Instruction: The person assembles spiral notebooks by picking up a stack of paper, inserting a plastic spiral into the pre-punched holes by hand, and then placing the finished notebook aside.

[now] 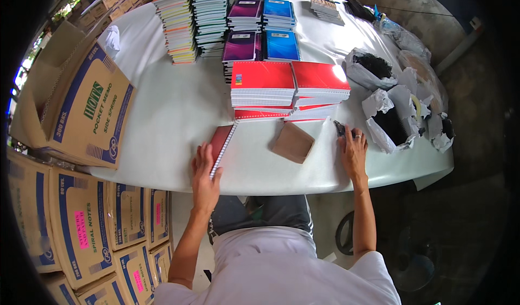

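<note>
At the near edge of the table my left hand grips a dark red notebook by its left side. White spiral binding runs down the notebook's right edge. Over on the right, my right hand has its fingers closed around a small black object, whose kind I cannot make out. Between the hands lies a brown cardboard piece. Just beyond it stand two stacks of bright red notebooks, side by side.
Purple notebooks, blue notebooks and taller green-edged stacks stand farther back. Torn white packages with black contents line the right side. An open carton stands at left, above stacked cartons.
</note>
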{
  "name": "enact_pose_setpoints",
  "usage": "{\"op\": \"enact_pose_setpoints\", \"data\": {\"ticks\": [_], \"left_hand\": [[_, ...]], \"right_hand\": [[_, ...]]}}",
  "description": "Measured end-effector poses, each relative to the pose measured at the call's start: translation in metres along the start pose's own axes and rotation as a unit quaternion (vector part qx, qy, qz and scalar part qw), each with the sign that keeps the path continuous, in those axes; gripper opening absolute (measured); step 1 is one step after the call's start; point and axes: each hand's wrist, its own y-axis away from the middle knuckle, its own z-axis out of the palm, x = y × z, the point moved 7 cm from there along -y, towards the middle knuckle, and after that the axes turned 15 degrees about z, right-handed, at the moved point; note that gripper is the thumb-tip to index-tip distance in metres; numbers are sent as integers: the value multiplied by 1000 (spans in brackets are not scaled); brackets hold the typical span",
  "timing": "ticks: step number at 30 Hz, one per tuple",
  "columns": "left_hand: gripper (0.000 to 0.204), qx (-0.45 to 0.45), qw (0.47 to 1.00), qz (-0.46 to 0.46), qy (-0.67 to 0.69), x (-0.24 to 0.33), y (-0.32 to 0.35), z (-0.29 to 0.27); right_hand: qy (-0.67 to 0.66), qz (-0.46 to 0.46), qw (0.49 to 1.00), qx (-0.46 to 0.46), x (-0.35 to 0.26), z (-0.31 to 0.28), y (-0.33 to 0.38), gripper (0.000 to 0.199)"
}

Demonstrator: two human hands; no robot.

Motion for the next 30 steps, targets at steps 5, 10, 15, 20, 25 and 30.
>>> {"op": "enact_pose_setpoints", "data": {"ticks": [5,10,15,20,25,30], "left_hand": [[60,-63,985,64,-145,31,-8,4],[65,-68,983,59,-158,41,-12,4],[71,-58,985,45,-155,45,-15,-1],[77,-35,987,47,-152,47,-15,-1],[77,-26,979,60,-191,49,-17,-2],[72,-12,975,75,-209,51,-13,-9]], "right_hand": [[-216,-78,968,-99,-88,-37,26,48],[-266,-283,915,-109,-215,-86,102,48],[-265,-311,905,-119,-234,-83,105,48],[-251,-322,905,-123,-238,-86,101,45],[-390,-150,783,-461,-238,-67,95,33],[-364,-176,797,-449,-228,-87,74,29]]}}
